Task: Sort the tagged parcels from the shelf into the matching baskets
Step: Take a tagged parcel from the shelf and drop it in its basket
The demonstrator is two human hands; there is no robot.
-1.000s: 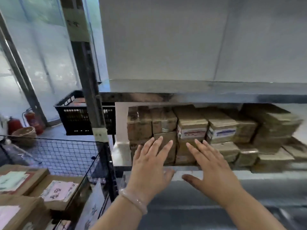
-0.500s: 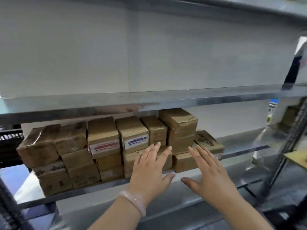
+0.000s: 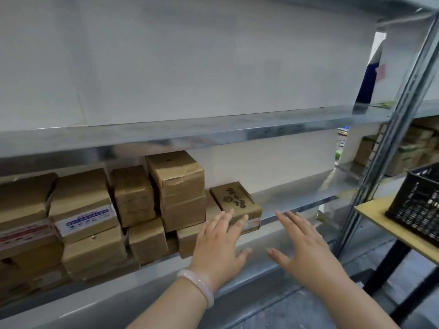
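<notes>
The left hand (image 3: 218,248) (pale bangle (image 3: 199,286) at the wrist) and right hand (image 3: 306,252) hover flat, fingers straight and spread, holding nothing. Boxy, taped brown cardboard parcels (image 3: 178,184) sit stacked on the shiny metal shelf (image 3: 297,193). A black lattice basket (image 3: 418,210) stands on the desk (image 3: 375,217).

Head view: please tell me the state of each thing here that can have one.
left hand: open, fingers straight, holding nothing; fingertips in front of the printed parcel, touch unclear.
right hand: open, holding nothing, in front of the bare part of the shelf.
printed parcel: closed, at the right end of the row.
stacked parcels: closed, piled on the shelf.
black basket: upright on the table, contents hidden.
</notes>
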